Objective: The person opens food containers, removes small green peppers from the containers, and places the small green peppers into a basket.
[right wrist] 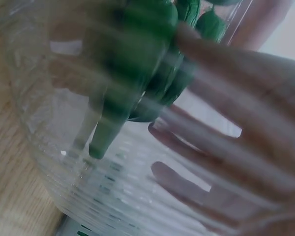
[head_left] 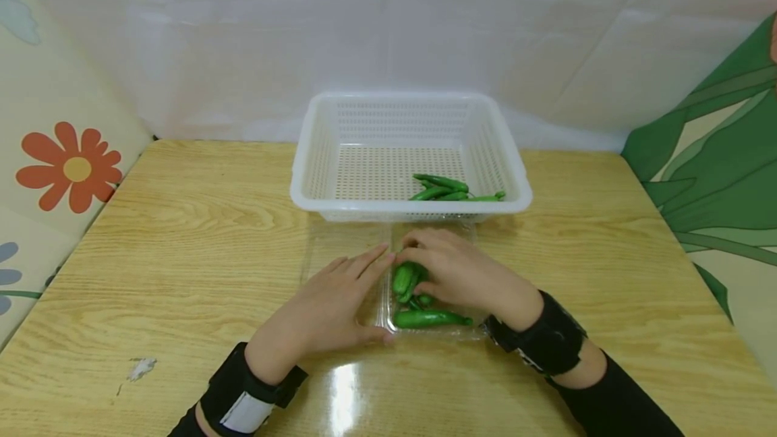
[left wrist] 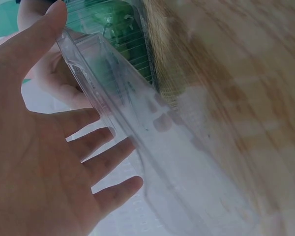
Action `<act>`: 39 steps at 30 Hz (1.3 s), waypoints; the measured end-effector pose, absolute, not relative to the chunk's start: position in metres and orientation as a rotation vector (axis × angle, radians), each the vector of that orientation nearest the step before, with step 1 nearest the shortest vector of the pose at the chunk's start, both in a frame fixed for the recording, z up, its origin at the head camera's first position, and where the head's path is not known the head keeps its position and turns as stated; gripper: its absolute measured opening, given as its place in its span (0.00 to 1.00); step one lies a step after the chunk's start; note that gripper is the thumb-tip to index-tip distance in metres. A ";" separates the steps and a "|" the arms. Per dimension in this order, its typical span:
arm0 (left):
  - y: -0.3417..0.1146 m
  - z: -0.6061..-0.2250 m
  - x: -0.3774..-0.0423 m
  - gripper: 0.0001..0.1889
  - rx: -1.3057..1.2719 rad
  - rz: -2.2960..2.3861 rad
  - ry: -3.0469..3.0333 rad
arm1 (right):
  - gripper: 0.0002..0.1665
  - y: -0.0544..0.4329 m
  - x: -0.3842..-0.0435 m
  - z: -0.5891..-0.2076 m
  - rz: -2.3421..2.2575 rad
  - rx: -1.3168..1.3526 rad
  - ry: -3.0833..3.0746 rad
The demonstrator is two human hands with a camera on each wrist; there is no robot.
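Note:
A clear plastic hinged box lies open in front of me, its lid [head_left: 328, 248] on the left and its base [head_left: 446, 334] on the right. Several green peppers [head_left: 403, 278] lie in the base, one long pepper [head_left: 427, 318] along its near side. My right hand [head_left: 458, 268] reaches into the base, fingers and thumb curled about the bunched peppers [right wrist: 137, 54]. My left hand [head_left: 330, 305] spreads over the lid side; its thumb and fingertips are at the box's middle edge, and the left wrist view shows the fingers [left wrist: 110, 162] straight along the clear wall [left wrist: 118, 118].
Behind the box stands a white perforated basket [head_left: 315, 154] with several more green peppers [head_left: 443, 187] in its near right part. A white sheet [head_left: 243, 52] hangs at the back of the wooden table [head_left: 200, 221]. Patterned panels [head_left: 722, 154] border both sides.

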State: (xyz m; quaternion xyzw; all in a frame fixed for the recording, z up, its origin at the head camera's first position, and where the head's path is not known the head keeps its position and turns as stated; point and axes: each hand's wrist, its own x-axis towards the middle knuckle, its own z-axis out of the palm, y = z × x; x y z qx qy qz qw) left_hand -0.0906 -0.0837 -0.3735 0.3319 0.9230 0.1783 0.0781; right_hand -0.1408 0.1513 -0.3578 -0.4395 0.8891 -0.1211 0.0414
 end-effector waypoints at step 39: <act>-0.083 -0.375 -0.091 0.58 0.983 0.554 2.759 | 0.18 0.148 -0.141 -0.368 -0.358 -1.493 2.728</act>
